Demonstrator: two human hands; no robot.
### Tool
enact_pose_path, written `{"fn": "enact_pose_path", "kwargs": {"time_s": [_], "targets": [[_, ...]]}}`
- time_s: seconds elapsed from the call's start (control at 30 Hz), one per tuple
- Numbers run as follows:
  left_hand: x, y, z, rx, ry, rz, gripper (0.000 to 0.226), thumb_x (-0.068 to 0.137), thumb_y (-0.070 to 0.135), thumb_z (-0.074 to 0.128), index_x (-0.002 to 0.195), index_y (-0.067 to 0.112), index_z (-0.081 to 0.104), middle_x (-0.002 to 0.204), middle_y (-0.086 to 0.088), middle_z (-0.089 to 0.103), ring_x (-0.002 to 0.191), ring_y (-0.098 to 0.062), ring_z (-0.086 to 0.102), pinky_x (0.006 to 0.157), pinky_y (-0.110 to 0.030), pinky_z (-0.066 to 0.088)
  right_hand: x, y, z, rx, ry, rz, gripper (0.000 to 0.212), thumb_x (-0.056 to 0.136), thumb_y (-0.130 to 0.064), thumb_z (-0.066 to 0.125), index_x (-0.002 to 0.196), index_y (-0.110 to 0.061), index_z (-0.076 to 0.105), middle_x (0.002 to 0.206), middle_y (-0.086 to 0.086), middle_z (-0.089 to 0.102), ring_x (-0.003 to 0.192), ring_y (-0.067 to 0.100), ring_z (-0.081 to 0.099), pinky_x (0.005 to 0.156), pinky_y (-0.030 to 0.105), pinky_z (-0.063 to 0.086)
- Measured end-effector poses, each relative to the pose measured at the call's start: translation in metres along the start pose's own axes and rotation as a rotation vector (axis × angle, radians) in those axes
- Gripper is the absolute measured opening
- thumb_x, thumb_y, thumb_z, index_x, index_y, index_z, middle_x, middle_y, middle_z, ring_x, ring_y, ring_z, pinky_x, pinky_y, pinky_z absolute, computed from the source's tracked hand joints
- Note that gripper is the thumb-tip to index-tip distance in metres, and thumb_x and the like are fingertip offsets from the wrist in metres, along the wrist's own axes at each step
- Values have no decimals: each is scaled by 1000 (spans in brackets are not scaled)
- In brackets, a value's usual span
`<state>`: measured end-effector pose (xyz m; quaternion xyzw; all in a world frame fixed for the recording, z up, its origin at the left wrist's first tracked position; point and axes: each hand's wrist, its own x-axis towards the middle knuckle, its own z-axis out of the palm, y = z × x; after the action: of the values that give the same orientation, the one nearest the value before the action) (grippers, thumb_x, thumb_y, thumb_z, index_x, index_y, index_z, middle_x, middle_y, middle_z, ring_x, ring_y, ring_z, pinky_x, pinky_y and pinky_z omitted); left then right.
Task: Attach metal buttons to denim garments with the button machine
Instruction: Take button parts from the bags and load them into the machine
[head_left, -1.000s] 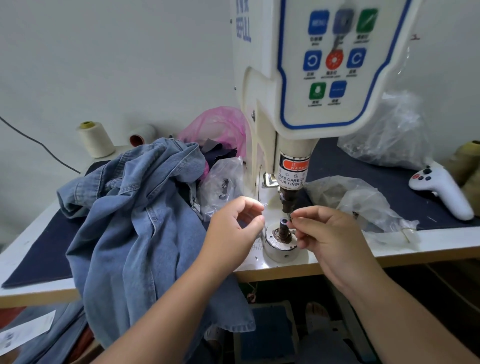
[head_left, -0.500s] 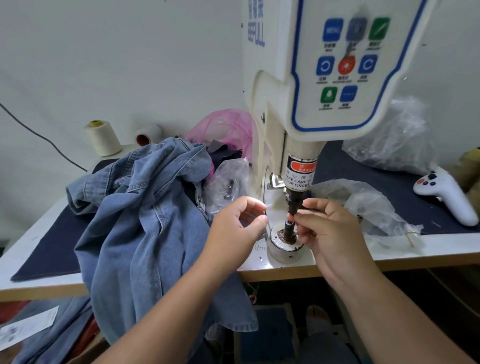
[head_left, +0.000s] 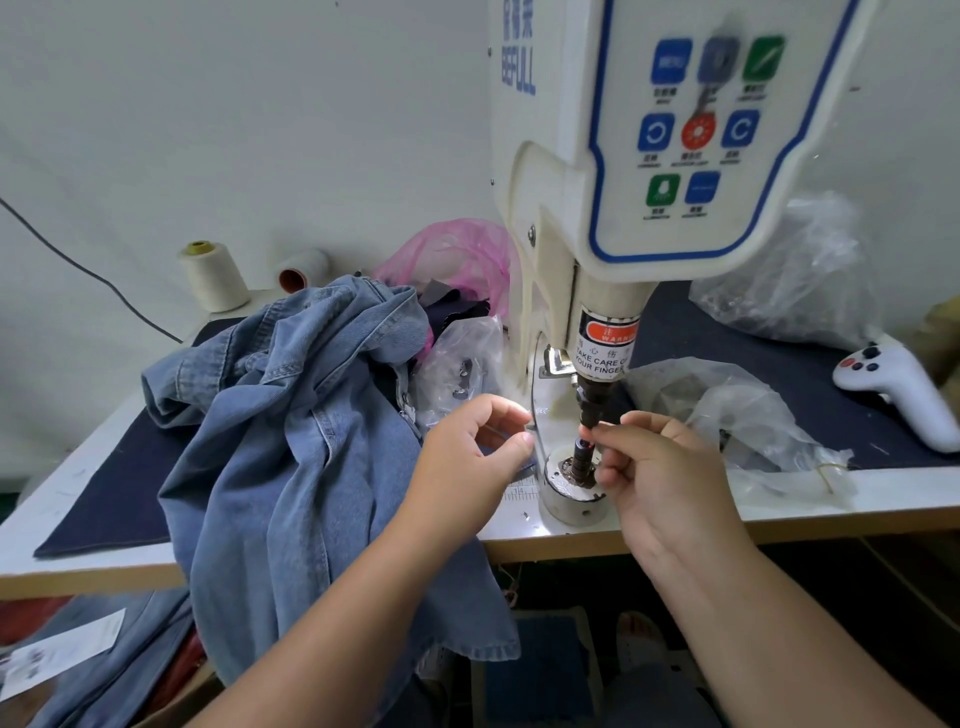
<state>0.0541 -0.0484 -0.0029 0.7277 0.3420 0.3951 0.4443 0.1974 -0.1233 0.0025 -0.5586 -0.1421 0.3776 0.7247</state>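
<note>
While both forearms reach in over the front edge of the worktop (head_left: 857, 499), the left hand (head_left: 467, 457) sits just left of the machine's round die base (head_left: 569, 501), fingers curled with thumb and forefinger close together; can't tell if anything is pinched in there. The right hand (head_left: 660, 473) has its fingertips pinched at the dark vertical punch post (head_left: 584, 452), probably on a small metal button, too tiny to make out. That post runs straight up and down, from the base to the plunger under the button machine (head_left: 649, 156).

The denim garment (head_left: 291, 426) is heaped on the left half of the worktop and spills over the front edge, crowding the left hand. Clear plastic bags (head_left: 727, 410) lie right of the post, with a white controller (head_left: 904, 389) toward the right edge. Further back sit a pink bag (head_left: 457, 254) and two thread cones (head_left: 213, 275) near the back-left corner.

Compared with half a second ago, the right-hand fingers moved slightly up the post; the left hand barely shifted.
</note>
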Motion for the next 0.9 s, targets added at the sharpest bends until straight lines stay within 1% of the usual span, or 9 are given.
{"fn": "enact_pose_path", "kwargs": {"time_s": [0.07, 0.13, 0.3, 0.37, 0.47, 0.57, 0.67, 0.8, 0.9], "targets": [[0, -1, -1, 13, 3, -7, 20, 90, 10, 67, 85, 30, 67, 70, 22, 65, 64, 7, 57, 58, -7, 43, 0, -3, 2, 74, -14, 52, 27, 76, 10, 73, 79, -13, 59, 48, 0, 57, 40, 8, 53, 39, 19, 42], [0, -2, -2, 20, 4, -12, 19, 90, 11, 67, 86, 30, 67, 70, 22, 65, 64, 7, 57, 58, -7, 44, -2, -5, 1, 111, -41, 85, 27, 76, 12, 71, 78, -12, 59, 49, 1, 56, 40, 7, 53, 38, 18, 42], [1, -3, -2, 31, -1, -23, 19, 90, 12, 67, 87, 31, 67, 71, 22, 65, 64, 7, 56, 58, -9, 44, -6, -4, -2, 103, -35, 55, 25, 76, 8, 74, 81, -13, 62, 70, 13, 66, 46, 10, 57, 41, 19, 45], [1, -4, -2, 28, -1, -33, 19, 90, 12, 68, 87, 31, 67, 71, 21, 65, 64, 6, 56, 59, -9, 44, -4, -3, -2, 76, -18, 37, 25, 77, 6, 74, 84, -14, 62, 72, 13, 67, 49, 11, 59, 43, 20, 45], [1, -5, -3, 34, 0, -33, 21, 89, 12, 68, 86, 32, 67, 77, 17, 67, 66, 5, 57, 60, -9, 45, -3, -3, -1, 33, 7, 16, 28, 76, 4, 77, 85, -17, 62, 65, 7, 66, 51, 12, 60, 46, 22, 45], [1, -6, -4, 40, -4, -42, 20, 89, 12, 68, 87, 32, 67, 78, 17, 68, 67, 5, 57, 61, -10, 46, -3, -4, 1, 70, 1, 43, 30, 73, 9, 76, 82, -15, 60, 54, 2, 61, 44, 9, 56, 41, 19, 43], [2, -7, -4, 39, -11, -47, 20, 89, 13, 68, 86, 33, 68, 79, 16, 68, 67, 4, 57, 61, -10, 46, -3, -5, 1, 29, -9, 33, 30, 73, 7, 78, 80, -16, 60, 52, -1, 60, 43, 8, 55, 41, 19, 43], [1, -7, -4, 43, -10, -46, 20, 89, 13, 68, 86, 33, 68, 84, 13, 69, 67, 5, 57, 62, -10, 47, -6, -5, -2, -54, -21, -46, 28, 74, -1, 81, 83, -20, 63, 61, 2, 65, 49, 10, 58, 51, 26, 45], [1, -7, -4, 42, -6, -55, 20, 89, 12, 68, 86, 32, 68, 83, 9, 68, 67, 4, 56, 61, -11, 47, -10, -5, -3, -58, -28, -75, 27, 75, -3, 81, 85, -20, 63, 71, 11, 68, 50, 11, 57, 51, 27, 45]]}}
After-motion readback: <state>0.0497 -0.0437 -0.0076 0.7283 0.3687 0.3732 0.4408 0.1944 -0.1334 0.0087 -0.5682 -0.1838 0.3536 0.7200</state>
